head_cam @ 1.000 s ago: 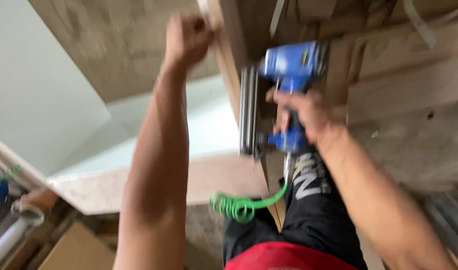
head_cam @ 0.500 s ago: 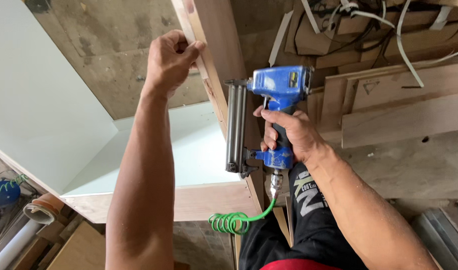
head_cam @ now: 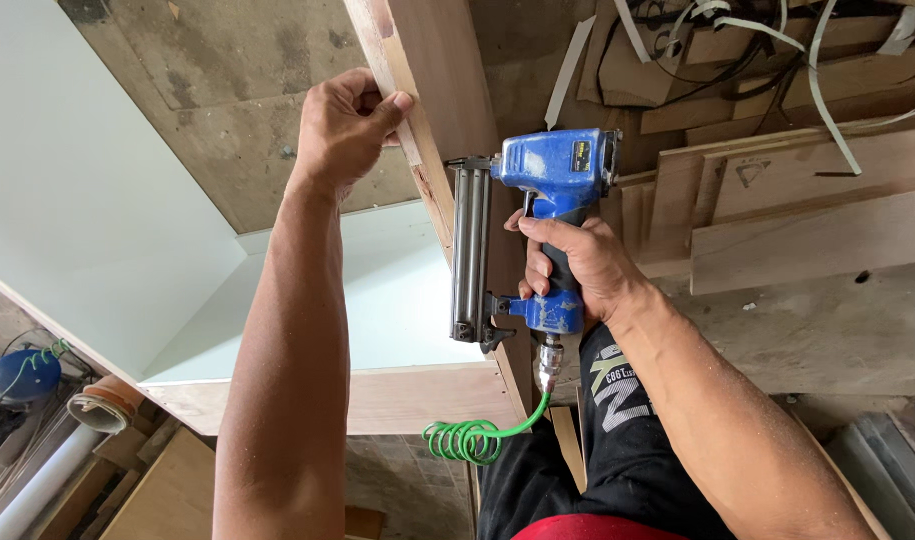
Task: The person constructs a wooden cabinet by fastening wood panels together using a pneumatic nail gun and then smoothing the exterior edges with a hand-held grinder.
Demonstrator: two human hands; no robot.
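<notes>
Work on the cabinet looks to be partway along: the white-faced box [head_cam: 97, 240] is already put together as an open carcass, with a raw plywood edge showing along its near side, and an upright wooden panel [head_cam: 447, 90] stands against the box's right side. A thin wooden strip [head_cam: 402, 105] runs along the panel's front edge. Whether any nails have gone into it cannot be told, since no nail heads show, so the fixing of this strip seems to be the step in hand, with most of its length below the tool left to do.

The left hand [head_cam: 347, 125] is closed around the strip and the panel's edge, above the nail gun, thumb pressing on the strip's face and fingers curled behind it. The right hand [head_cam: 577, 265] is wrapped tight round the handle of the blue nail gun [head_cam: 537, 235], to the right of the panel; the index finger lies near the trigger, though whether it presses cannot be told. The gun's long metal magazine lies along the panel, its nose against the wood just below the left hand. A green coiled air hose [head_cam: 472, 440] hangs from the handle's base, below the gun. Right of the panel, loose plywood offcuts [head_cam: 797, 220] lie stacked on the floor.
</notes>
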